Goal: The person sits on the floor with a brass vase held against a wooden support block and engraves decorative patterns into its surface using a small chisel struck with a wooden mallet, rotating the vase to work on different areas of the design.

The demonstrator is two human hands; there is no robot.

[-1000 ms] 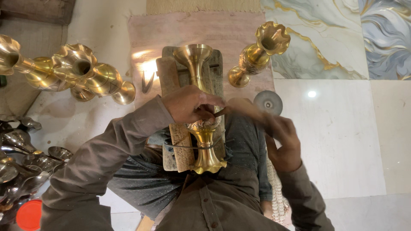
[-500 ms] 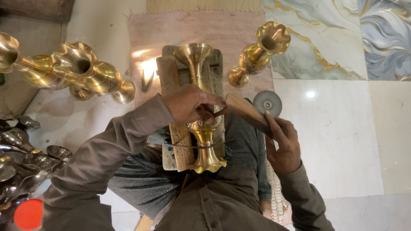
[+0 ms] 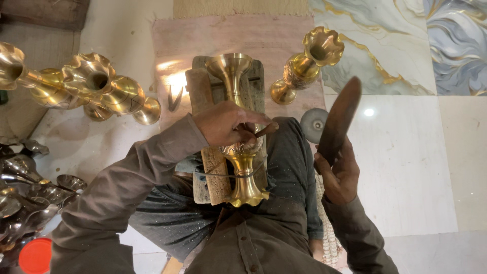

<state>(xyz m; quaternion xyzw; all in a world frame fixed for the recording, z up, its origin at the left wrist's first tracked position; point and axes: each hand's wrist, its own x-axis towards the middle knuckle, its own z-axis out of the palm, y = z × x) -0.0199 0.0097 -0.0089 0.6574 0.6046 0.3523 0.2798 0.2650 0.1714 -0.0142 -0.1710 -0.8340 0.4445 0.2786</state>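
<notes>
Lying lengthwise on the wooden block (image 3: 256, 89) across the lap: a brass vase (image 3: 231, 68), flared mouth toward the block's far edge, foot (image 3: 247, 192) at the near edge, tied down by a cord around its stem.

Left hand (image 3: 225, 124) closed over the vase's belly near the middle of the block, pinching a small punch (image 3: 265, 130) whose tip rests on the metal. Same grip and same spot as half a second ago.

Right hand (image 3: 339, 177) clenched around the handle of a dark wooden beater (image 3: 341, 114). Half a second ago down close against the butt of the punch; now swung up and out past the block's right edge, tilted over the floor and well clear of the punch. Vase and block unmoved between the frames. Looks like the upstroke between blows, with engraving on the belly under way and not finished.

On the floor beyond the block's far right corner, a standing brass vase (image 3: 304, 63); just beside the raised beater, a small round grey disc (image 3: 313, 123). Off the left edge, a cluster of lying brass vases (image 3: 96, 89), silver-coloured metal pieces (image 3: 23, 187) and a red lid (image 3: 34, 255).
</notes>
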